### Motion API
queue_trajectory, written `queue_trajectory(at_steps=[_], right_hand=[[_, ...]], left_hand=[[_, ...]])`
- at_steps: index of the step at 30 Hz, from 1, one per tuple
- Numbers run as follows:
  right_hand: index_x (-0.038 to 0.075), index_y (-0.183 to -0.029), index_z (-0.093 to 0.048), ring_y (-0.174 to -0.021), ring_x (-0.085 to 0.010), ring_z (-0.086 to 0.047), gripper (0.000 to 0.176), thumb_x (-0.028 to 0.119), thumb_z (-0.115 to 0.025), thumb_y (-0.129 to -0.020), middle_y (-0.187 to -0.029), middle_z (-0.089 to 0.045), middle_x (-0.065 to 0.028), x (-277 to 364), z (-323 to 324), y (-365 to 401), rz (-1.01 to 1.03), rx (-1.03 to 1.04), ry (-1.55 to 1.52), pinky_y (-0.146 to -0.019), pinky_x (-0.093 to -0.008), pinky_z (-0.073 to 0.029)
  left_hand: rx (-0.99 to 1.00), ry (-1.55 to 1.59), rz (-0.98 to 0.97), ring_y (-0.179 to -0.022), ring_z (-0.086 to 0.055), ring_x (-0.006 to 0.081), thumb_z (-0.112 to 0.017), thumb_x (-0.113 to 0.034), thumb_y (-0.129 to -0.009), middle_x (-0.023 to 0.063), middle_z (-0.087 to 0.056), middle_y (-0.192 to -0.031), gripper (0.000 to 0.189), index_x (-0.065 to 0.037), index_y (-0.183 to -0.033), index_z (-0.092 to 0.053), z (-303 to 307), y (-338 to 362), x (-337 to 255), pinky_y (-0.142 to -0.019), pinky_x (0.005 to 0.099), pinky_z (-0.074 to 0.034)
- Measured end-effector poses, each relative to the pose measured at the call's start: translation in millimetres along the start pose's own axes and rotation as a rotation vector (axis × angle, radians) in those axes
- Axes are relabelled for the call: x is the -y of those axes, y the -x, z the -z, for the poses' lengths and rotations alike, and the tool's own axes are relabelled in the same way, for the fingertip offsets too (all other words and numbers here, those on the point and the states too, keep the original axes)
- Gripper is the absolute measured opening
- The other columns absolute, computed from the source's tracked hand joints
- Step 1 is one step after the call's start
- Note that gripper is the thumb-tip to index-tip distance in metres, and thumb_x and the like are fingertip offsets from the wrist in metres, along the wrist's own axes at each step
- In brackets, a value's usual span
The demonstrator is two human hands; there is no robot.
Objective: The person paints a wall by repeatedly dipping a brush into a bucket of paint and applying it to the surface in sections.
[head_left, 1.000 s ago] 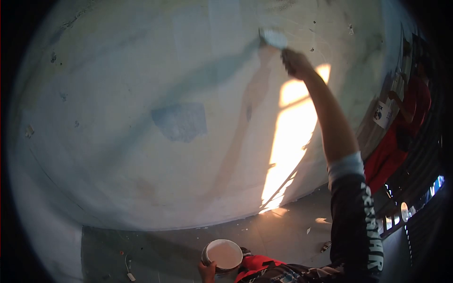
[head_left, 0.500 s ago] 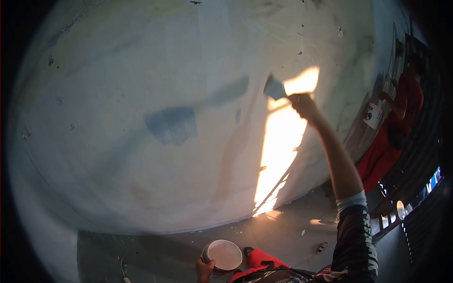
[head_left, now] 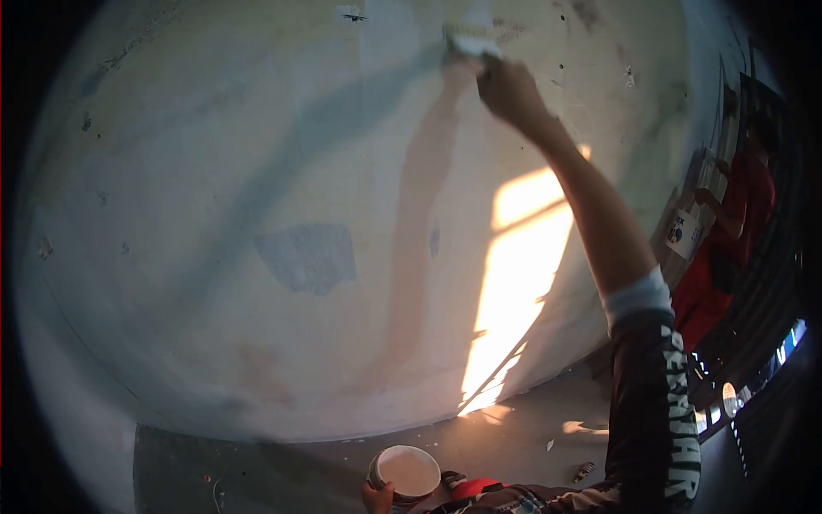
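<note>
My right hand [head_left: 511,92] is closed around the handle of a wide paintbrush [head_left: 471,43], raised high in front of the pale wall [head_left: 214,171]. The bristles point up and appear to touch the wall, though exact contact is hard to judge. Low down, my left hand [head_left: 377,497] grips the side of a round bucket [head_left: 374,471] holding a pale liquid that looks like paint. A grey-blue patch [head_left: 308,257] marks the wall left of centre, and shadows of my arm fall across the surface.
At the right, a co-worker in red [head_left: 743,214] stands by the wall with a white bucket [head_left: 683,234]. Bright sunlight [head_left: 518,283] strikes the wall's lower right. Below it runs a grey floor [head_left: 291,467] with small debris and a striped object [head_left: 584,471].
My right hand has moved up and left with the paintbrush, from beside the sunlit patch to high on the wall. My left hand still holds the bucket, now slightly lower in view.
</note>
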State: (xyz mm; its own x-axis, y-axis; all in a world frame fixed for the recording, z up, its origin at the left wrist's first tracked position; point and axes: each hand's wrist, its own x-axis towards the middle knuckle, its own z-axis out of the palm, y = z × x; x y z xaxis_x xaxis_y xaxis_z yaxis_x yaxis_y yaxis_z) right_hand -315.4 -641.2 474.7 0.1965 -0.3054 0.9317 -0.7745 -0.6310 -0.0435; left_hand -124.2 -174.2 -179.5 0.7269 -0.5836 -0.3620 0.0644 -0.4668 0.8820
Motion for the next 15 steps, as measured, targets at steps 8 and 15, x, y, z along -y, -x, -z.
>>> queue_trajectory(at_steps=[8, 15], right_hand=[[0.002, -0.1, -0.069, -0.082, -0.0277, -0.067, 0.022, 0.014, -0.058, -0.085, -0.085, -0.069, -0.0195, -12.7, 35.2, 143.7, -0.3, 0.773, -0.023, -0.073, -0.0375, -0.053], [0.003, -0.084, -0.073, -0.039, -0.009, -0.035, 0.017, 0.009, -0.057, -0.086, -0.056, -0.051, -0.003, -22.2, 37.4, -12.9, 0.127, 0.805, 0.087, -0.033, -0.0297, -0.027]], left_hand=[[0.125, 0.032, -0.142, -0.085, -0.068, 0.0343, -0.073, -0.022, -0.059, 0.0224, -0.068, -0.089, 0.045, 0.008, -0.09, -0.062, -15.6, -12.0, -17.9, -0.074, 0.0416, -0.053], [0.117, -0.087, -0.216, -0.084, -0.067, 0.0382, -0.074, -0.025, -0.057, 0.0239, -0.067, -0.087, 0.045, 0.007, -0.087, -0.062, -24.8, -27.0, 9.3, -0.075, 0.0433, -0.053]])
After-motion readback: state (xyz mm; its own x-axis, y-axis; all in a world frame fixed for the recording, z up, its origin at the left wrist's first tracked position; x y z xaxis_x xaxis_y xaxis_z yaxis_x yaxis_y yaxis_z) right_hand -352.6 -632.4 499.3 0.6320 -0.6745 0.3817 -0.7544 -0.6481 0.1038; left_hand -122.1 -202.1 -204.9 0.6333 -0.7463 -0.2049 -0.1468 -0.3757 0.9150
